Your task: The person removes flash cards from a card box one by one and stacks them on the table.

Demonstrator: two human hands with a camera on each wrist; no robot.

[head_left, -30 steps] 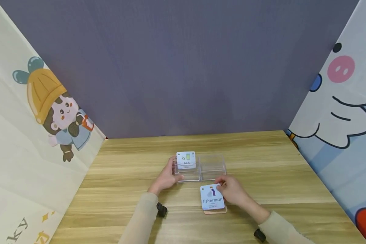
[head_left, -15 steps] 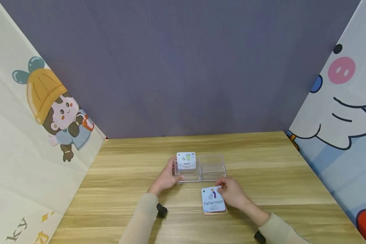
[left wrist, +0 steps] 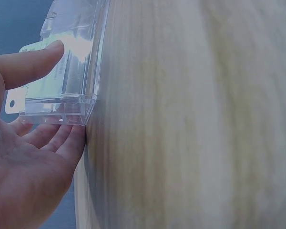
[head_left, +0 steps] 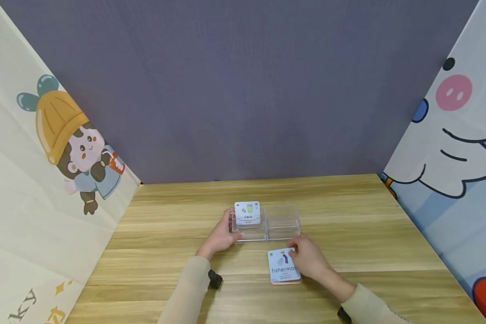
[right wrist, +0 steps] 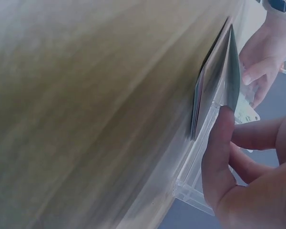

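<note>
A clear plastic card holder [head_left: 283, 233] with two compartments stands on the table. My left hand [head_left: 220, 234] grips its left end; in the left wrist view the thumb lies across the front of the holder [left wrist: 76, 98] and the fingers are against its side. A white card marked "tea" [head_left: 247, 211] stands in the left compartment. In front of the holder, my right hand [head_left: 311, 260] pinches the top right corner of a "fisherman" card [head_left: 282, 266]. The right wrist view shows this card [right wrist: 234, 67] tilted up from a small card stack [right wrist: 197, 107] beneath.
The wood-grain table [head_left: 166, 234] reaches back to a grey-purple panel [head_left: 243, 90]. Cartoon-printed sheets hang at the left [head_left: 24, 180] and right [head_left: 470, 157]. A black wrist device [head_left: 215, 279] sits by the left sleeve.
The fisherman card has shifted slightly toward the person, now covering more of the stack below. My right hand has moved a little with it. The left hand and holder stay put.
</note>
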